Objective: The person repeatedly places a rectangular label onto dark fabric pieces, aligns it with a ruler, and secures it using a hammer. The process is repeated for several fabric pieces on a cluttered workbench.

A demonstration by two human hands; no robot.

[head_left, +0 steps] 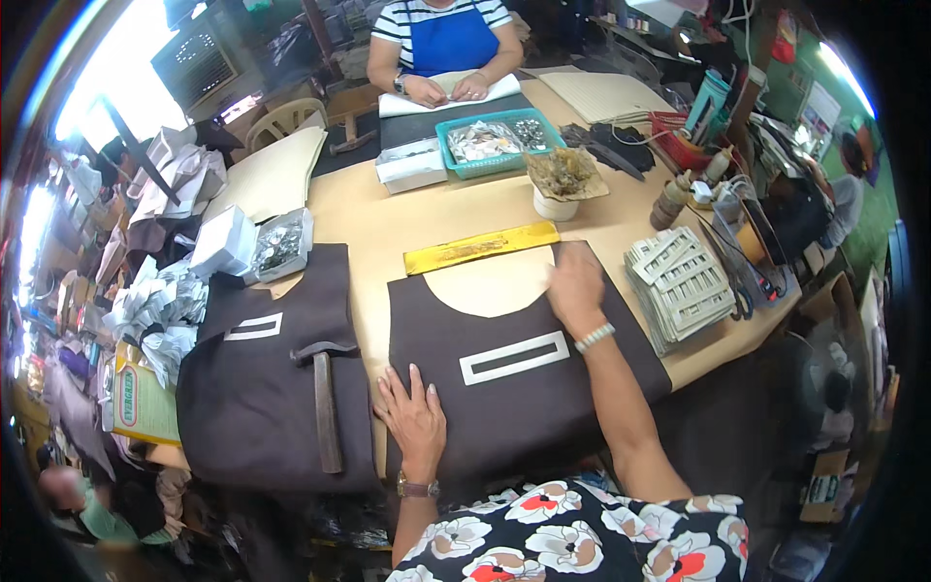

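Note:
A dark brown cut piece (495,417), fabric or leather with a curved notch in its far edge, lies in front of me. A white rectangular frame (514,357) sits flat on its middle. My left hand (412,412) rests on the piece's near left part with fingers stretched out. At its far right corner is my right hand (575,286), its fingers smeared and partly hidden. A yellow strip (482,248) lies along the far edge, just left of that hand. To the left, a hammer (326,398) lies on a second dark brown piece (262,388) with a similar white frame.
Stacked white frames (679,286) and scissors (742,301) lie at the right. Farther back stand a paper-topped white cup (556,206), a teal basket (454,167) of small parts and a white box (410,167). A co-worker (446,48) handles white material across the table.

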